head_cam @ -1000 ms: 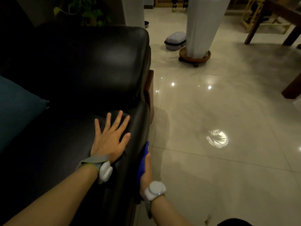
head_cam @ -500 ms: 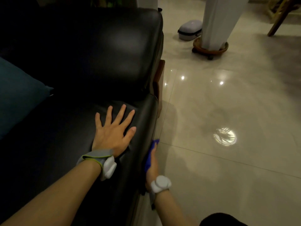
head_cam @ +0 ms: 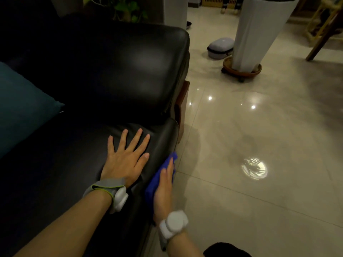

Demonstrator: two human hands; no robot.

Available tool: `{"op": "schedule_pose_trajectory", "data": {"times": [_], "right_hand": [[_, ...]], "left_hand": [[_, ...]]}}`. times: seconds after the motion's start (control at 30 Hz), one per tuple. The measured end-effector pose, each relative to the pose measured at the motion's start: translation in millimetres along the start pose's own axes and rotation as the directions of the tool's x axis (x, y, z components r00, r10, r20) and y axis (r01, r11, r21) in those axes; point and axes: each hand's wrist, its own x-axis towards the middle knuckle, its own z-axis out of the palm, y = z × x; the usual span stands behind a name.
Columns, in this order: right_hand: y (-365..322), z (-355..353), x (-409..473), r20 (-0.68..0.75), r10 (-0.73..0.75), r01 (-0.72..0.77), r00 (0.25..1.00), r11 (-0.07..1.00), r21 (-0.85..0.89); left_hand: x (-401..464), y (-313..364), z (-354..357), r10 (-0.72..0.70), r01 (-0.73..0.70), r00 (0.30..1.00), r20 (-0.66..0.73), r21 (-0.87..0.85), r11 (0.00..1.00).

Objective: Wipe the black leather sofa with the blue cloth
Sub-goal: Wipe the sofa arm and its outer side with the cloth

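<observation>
While the left hand point(head_cam: 126, 160) lies flat on the seat cushion of the black leather sofa point(head_cam: 111, 75), fingers straight and spread and holding nothing, the right hand point(head_cam: 164, 184) presses the blue cloth point(head_cam: 157, 177) against the sofa's outer right side, near the seat edge. The right fingers are extended along the cloth rather than curled round it, with the cloth sandwiched between palm and leather. Each wrist carries a white device on a strap. A teal cushion point(head_cam: 20, 108) rests at the left of the seat. On the glossy tiled floor point(head_cam: 259, 145) to the right, far from the hands, a tall white planter point(head_cam: 259, 30) stands on a wheeled base, with a grey case point(head_cam: 220, 48) just beside it.
</observation>
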Motion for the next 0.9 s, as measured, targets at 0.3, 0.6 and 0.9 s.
{"op": "schedule_pose_trajectory", "data": {"times": [0.3,0.6,0.9], "right_hand": [[-18.1,-12.0,108.7,0.058,0.051,-0.060,0.997,0.985,0.164],[-8.6,-6.9,68.7,0.129,-0.085,0.087,0.988,0.996,-0.012],[0.6,-5.9,107.4,0.037,0.094,-0.101,0.995,0.942,0.321]], "left_hand": [[0.6,-2.6,4.0,0.002,-0.002,1.000,-0.018,0.005,1.000],[0.0,-2.3,0.9,0.003,-0.004,1.000,-0.011,-0.025,1.000],[-0.7,-2.5,2.9,0.002,-0.005,0.999,-0.046,-0.048,0.999]]}}
